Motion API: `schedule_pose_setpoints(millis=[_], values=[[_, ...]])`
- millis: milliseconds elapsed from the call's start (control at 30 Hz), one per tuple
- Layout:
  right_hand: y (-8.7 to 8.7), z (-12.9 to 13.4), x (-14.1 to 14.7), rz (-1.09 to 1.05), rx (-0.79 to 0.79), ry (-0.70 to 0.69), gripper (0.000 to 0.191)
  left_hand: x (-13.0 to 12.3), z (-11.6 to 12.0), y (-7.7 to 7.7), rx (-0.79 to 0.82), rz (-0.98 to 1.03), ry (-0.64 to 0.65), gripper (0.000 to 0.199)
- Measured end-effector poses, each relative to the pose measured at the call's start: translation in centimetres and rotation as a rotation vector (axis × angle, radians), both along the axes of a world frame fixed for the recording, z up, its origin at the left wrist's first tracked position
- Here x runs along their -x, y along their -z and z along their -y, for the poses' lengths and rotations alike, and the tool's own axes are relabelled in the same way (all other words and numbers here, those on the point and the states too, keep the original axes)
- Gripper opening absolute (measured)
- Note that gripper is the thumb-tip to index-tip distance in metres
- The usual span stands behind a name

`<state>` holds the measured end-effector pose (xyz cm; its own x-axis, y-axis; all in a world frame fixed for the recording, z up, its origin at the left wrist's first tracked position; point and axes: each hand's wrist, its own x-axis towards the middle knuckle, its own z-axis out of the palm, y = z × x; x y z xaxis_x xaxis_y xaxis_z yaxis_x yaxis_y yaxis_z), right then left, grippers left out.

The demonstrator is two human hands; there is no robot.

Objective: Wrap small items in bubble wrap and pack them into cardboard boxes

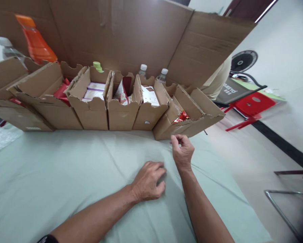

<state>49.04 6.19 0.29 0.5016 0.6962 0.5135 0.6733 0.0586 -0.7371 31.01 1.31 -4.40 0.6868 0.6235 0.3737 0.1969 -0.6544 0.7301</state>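
My left hand [149,181] is low over the pale green cloth, thumb held apart from the bent fingers, with nothing visible between them. Slight blur softens its edges. Just in front of the rightmost cardboard bin [189,126], my right hand [183,152] is closed, its fingers curled in and the thumb near them. No object shows in it. That bin holds a shiny red packet [182,116]. Other cardboard bins stand in a row to its left. They hold white boxes [150,95], a red-and-white packet [123,92], white-and-purple boxes [93,91] and red packets [62,91].
Behind the bins rises a tall cardboard panel [141,33]. An orange bottle [37,42] and clear bottles with white caps [142,71] stand there. Bubble wrap [4,138] lies at the left. A red chair [255,104] and a fan [244,61] are off to the right.
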Motion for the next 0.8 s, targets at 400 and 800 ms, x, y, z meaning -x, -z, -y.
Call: schedule_pose_setpoints(millis=[400,800], values=[[-8.5,-9.2,6.3,0.316,0.267,-0.28,0.033,-0.2,-0.2,1.0,-0.038,0.016,-0.001,0.034],[-10.1,6.9,7.7,0.253,0.313,-0.24,0.014,3.8,-0.6,-4.3,-0.151,0.57,-0.691,0.046]])
